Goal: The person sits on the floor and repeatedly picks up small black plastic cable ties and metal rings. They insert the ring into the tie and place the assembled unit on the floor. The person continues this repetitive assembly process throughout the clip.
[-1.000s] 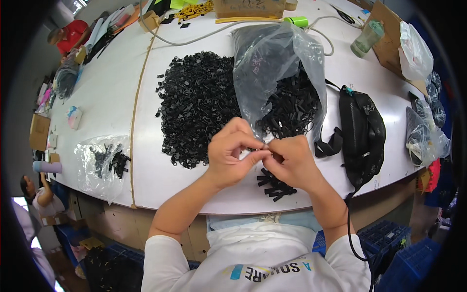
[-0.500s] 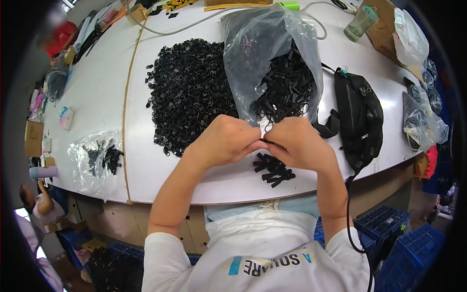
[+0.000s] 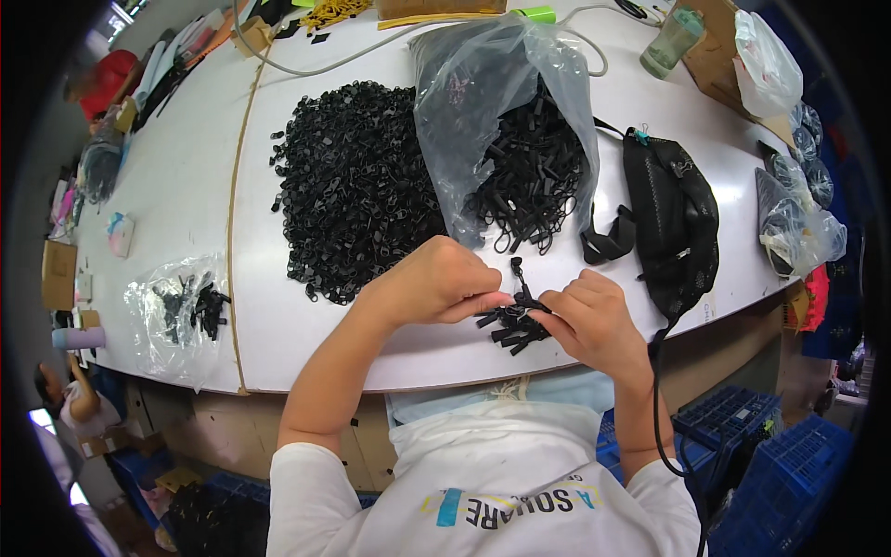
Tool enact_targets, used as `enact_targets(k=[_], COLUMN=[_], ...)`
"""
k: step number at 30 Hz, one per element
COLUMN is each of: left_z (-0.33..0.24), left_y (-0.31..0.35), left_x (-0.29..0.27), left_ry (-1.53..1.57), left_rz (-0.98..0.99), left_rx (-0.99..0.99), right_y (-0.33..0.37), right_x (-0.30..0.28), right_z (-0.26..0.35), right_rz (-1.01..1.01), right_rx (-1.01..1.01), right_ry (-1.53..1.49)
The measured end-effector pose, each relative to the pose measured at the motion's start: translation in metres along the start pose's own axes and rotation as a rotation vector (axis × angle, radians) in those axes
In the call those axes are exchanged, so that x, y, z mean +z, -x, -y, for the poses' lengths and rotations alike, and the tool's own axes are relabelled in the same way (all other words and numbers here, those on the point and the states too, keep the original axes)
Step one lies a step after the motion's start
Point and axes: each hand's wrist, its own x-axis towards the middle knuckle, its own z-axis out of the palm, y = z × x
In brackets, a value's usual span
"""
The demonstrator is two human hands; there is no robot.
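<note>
Near the table's front edge, my left hand (image 3: 450, 286) is closed in a pinch, its fingertips at a small black zipper slider with a cord pull (image 3: 520, 278). On the pull's other side, my right hand (image 3: 589, 320) pinches it between thumb and fingers. The slider end stands up above the fingertips; the part between the fingers is hidden. Just under both hands lies a small pile of black zipper pulls (image 3: 520, 336). To the left spreads a large heap of black zipper sliders (image 3: 357, 181). Beyond my hands, an open clear plastic bag (image 3: 455, 121) holds many black cord pulls (image 3: 534, 172).
A black waist bag (image 3: 670, 218) lies on the right, its strap near the plastic bag. A flat clear bag with several black pulls (image 3: 209, 311) lies at left. A green bottle (image 3: 670, 45) stands far right. Blue crates (image 3: 729, 418) sit below the table at right.
My hands have moved slightly apart, the right one shifting right and toward me. The slider and cord between them now show. The view has shifted a little.
</note>
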Motion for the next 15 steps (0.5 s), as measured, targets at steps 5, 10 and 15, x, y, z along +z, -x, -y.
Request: enact_targets(k=[5, 10, 15], left_z=[-0.009, -0.008, -0.004], left_y=[-0.001, 0.005, 0.005], left_x=[-0.015, -0.022, -0.014], left_ry=[-0.120, -0.428, -0.560], left_rz=[0.096, 0.198, 0.266], left_rx=[-0.151, -0.281, -0.376], right_y=[0.004, -0.001, -0.039], right_x=[0.008, 0.013, 0.031], right_z=[-0.007, -0.017, -0.038], right_rz=[0.213, 0.027, 0.187], right_rx=[0.236, 0.173, 0.208], right_ry=[-0.176, -0.111, 0.289])
